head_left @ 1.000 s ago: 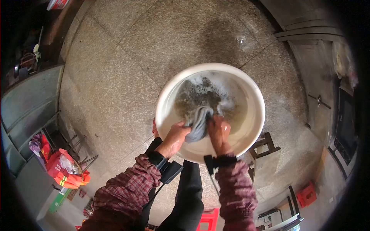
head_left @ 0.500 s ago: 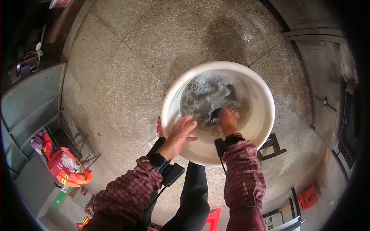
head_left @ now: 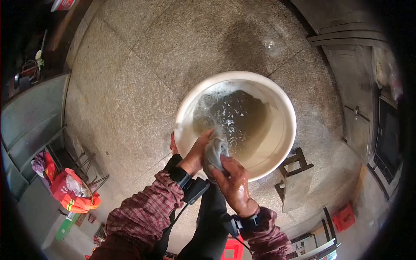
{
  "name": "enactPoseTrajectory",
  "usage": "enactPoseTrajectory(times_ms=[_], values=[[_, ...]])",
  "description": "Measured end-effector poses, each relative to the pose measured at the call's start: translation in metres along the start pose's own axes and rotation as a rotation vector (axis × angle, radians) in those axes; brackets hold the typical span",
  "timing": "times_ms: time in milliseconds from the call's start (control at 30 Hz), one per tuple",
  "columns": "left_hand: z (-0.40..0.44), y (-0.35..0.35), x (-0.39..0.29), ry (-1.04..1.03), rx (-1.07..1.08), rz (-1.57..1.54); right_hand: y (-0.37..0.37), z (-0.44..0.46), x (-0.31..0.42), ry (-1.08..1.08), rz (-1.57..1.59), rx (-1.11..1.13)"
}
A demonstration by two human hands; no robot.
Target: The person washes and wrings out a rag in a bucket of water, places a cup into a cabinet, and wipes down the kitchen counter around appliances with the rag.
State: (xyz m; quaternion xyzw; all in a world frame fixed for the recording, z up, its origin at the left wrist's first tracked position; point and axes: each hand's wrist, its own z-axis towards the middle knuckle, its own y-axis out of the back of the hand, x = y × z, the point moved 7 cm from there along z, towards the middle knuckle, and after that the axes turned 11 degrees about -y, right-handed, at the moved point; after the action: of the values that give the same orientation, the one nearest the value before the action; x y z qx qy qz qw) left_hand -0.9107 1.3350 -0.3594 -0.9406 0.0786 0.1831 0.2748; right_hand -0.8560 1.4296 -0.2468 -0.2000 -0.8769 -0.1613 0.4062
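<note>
- Panels (head_left: 32, 112) in grey stand along the far left side of the room.
- Orange cloth (head_left: 80, 200) with a yellow stripe hangs there, bunched beside a red bag (head_left: 63, 185).
- Left hand (head_left: 197, 152), below a checked sleeve (head_left: 145, 208) and a black wristband (head_left: 178, 177), has its fingers closed around the left side of a wet grey cloth.
- Grey cloth (head_left: 215, 151), twisted into a bundle, is held between both hands over the near left part of the basin.
- Right hand (head_left: 234, 184), shiny with water, grips the lower right side of that bundle; its fingers bend around the fabric, partly hidden by it.
- White basin (head_left: 291, 125) sits on the speckled floor (head_left: 125, 95), holding murky water (head_left: 245, 115), with foam (head_left: 208, 99) gathered toward its left side.
- Wooden stool (head_left: 300, 184) stands just beside the basin, on its lower right.
- Red crate-like object (head_left: 344, 218) lies farther off, near the right wall.
- Door (head_left: 353, 93) in grey, with a bolt (head_left: 357, 112), and a black panel (head_left: 387, 138) close off the right.
</note>
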Motion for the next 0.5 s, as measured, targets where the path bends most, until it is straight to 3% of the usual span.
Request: enactPoseTrajectory(times_ms=[67, 100, 167, 233, 267, 333, 367, 467, 500], values=[[-0.007, 0.001, 0.004, 0.008, -0.108, -0.01, 0.003, 0.017, -0.008, 0.04, -0.167, -0.061], [-0.004, 0.009, 0.01, -0.018, -0.099, 0.07, 0.005, 0.029, -0.039, 0.181, -0.361, -0.187], [-0.004, 0.009, 0.007, -0.084, -0.07, 0.162, 0.014, 0.066, -0.071, 0.044, -0.582, -0.165], [-0.003, 0.006, 0.004, -0.063, -0.151, 0.22, 0.015, 0.089, -0.092, 0.163, -0.648, -0.209], [-0.003, 0.012, 0.005, -0.042, -0.231, 0.27, 0.017, 0.103, -0.108, 0.159, -0.649, -0.204], [0.001, 0.02, 0.006, -0.096, -0.199, 0.21, 0.026, 0.125, -0.148, 0.057, -0.958, -0.279], [-0.001, 0.023, 0.002, -0.069, -0.206, 0.234, 0.025, 0.13, -0.169, 0.059, -0.951, -0.276], [-0.008, 0.031, -0.005, -0.005, -0.226, 0.276, 0.049, 0.13, -0.191, 0.081, -0.794, -0.652], [-0.011, 0.03, -0.004, 0.03, -0.233, 0.298, 0.05, 0.141, -0.205, -0.112, -0.682, -0.503]])
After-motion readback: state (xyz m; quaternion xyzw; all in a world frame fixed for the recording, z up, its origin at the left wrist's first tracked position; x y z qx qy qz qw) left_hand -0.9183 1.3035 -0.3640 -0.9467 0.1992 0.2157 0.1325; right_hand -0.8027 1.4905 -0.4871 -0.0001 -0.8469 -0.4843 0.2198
